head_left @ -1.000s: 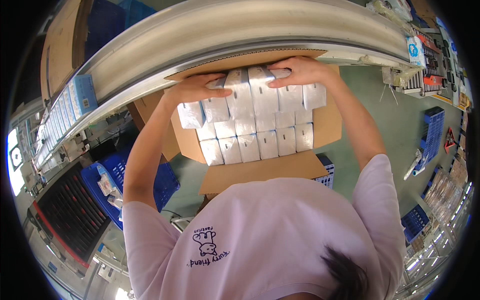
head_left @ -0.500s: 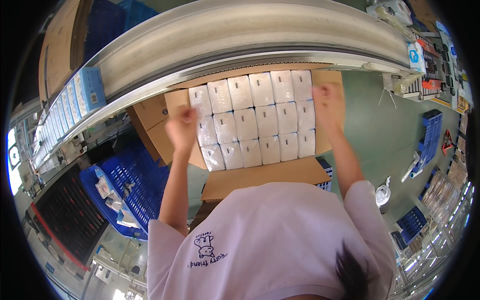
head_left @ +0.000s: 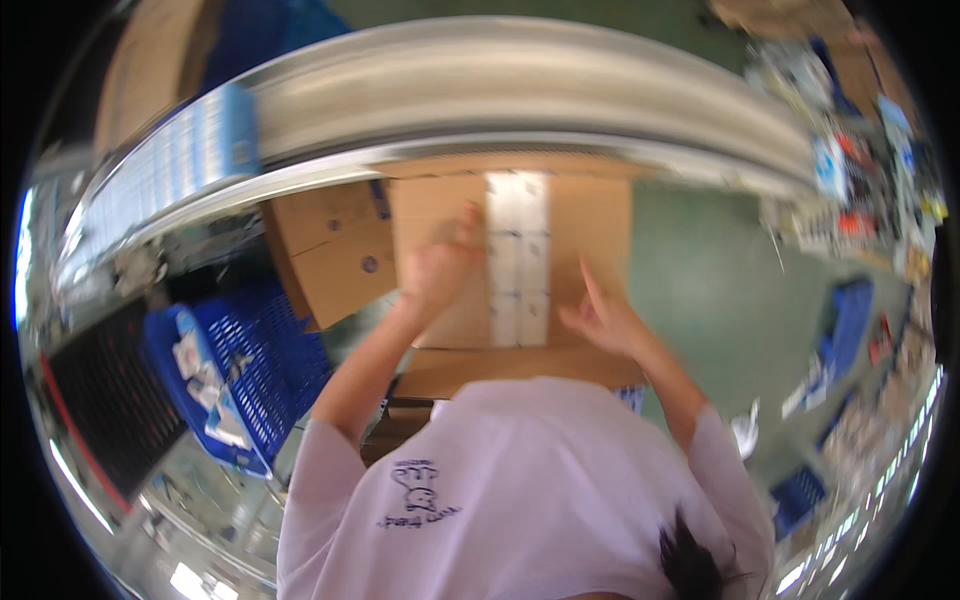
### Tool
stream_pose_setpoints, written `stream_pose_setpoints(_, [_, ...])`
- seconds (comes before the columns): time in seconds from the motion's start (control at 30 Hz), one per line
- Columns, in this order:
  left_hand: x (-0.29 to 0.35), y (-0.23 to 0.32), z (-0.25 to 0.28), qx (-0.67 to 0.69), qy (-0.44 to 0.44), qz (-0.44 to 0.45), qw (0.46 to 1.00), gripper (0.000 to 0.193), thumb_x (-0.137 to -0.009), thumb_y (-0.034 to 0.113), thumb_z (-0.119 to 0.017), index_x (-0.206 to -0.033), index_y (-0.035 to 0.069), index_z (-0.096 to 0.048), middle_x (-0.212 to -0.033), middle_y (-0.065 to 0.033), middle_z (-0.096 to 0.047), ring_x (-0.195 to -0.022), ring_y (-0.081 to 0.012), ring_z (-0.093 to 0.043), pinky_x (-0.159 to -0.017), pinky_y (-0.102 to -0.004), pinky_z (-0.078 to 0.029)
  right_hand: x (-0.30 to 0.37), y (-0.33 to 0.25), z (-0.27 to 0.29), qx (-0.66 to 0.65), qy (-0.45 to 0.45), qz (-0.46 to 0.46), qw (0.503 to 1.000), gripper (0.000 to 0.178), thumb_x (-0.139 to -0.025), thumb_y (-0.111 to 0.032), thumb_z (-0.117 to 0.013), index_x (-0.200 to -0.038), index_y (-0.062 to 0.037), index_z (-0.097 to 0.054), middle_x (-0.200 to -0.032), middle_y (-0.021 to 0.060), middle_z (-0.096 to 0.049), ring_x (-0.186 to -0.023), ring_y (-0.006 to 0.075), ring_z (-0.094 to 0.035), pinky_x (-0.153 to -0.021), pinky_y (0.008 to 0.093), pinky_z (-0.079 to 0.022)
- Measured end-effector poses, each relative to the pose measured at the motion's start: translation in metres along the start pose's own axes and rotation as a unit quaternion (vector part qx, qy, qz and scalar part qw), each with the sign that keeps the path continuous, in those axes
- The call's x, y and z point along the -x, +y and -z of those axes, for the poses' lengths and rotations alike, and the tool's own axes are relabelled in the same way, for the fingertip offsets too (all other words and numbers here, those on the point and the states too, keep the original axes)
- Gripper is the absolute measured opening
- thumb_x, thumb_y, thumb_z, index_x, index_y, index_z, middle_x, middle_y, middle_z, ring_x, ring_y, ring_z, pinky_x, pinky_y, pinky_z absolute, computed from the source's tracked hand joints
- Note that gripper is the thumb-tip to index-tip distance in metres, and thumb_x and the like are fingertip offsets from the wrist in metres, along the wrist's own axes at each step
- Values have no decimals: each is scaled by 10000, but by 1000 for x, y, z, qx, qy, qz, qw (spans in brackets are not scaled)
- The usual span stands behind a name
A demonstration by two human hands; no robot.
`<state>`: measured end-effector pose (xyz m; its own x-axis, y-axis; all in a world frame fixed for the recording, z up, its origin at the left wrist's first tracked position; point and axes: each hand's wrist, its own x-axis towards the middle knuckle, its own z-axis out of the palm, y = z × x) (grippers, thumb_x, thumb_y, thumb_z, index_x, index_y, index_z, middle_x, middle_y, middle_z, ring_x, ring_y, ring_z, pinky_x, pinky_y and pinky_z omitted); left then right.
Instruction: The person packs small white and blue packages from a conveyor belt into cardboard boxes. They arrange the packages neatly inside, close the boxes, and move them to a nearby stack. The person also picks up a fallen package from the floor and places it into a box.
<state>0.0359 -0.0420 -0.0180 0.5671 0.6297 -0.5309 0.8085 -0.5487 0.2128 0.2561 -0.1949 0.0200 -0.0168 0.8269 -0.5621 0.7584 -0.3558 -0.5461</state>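
An open cardboard box stands before me with its left flap and right flap folded inward. Between them a strip of white wrapped packs shows; the flaps hide the rest. My left hand lies over the left flap, fingers stretched toward the gap and blurred. Over the right flap is my right hand, its index finger pointing forward and its thumb apart. Both hands are empty. The near flap and the far flap stay folded outward.
A pale conveyor curves along the far side, with blue-and-white cartons at its left. Closed cardboard boxes stand left of the open box, beside a blue plastic basket. Green floor stretches to the right.
Both side flaps have swung inward over the packs, leaving only a middle strip in sight. My hands have moved in toward each other, and the view has shifted slightly.
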Motion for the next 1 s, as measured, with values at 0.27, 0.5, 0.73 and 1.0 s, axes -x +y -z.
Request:
stream_pose_setpoints(0.27, [-21,-25,28,96,96,-264,955,726,-788,352,-602,-1367,74,-263,-943,-197,-596,-803,-349,-592,-652,-399,-478,-35,-21,28,286,191,108,933,742,-758,-425,-634,-1359,-120,-325,-1420,214,-232,-1312,370,-220,-1044,497,-212])
stream_pose_setpoints(0.5, [15,-6,63,18,370,-260,891,708,-722,449,-627,-1293,92,-412,-1201,-107,-449,-1061,-259,-453,-799,-382,-397,-51,58,-37,202,365,294,860,591,-826,-266,-561,-1332,-63,-331,-1352,202,-329,-1259,370,-299,-1021,534,-218])
stream_pose_setpoints(0.73, [37,-22,-55,16,255,-246,935,466,-846,247,-475,-1288,105,-429,-1378,-58,-354,-1236,-221,-373,-882,-348,-383,-69,47,-22,59,487,-146,859,411,-909,-396,-413,-1105,-38,-468,-1056,188,-565,-958,392,-538,-820,474,-416])
stream_pose_setpoints(1.0, [16,-31,-39,445,334,9,831,394,-834,303,-502,-1166,92,-528,-1134,-85,-546,-1026,-256,-505,-857,-360,-394,-48,116,-18,-122,417,-188,881,525,-946,-420,-313,-1194,22,-450,-939,228,-616,-867,375,-594,-765,410,-467])
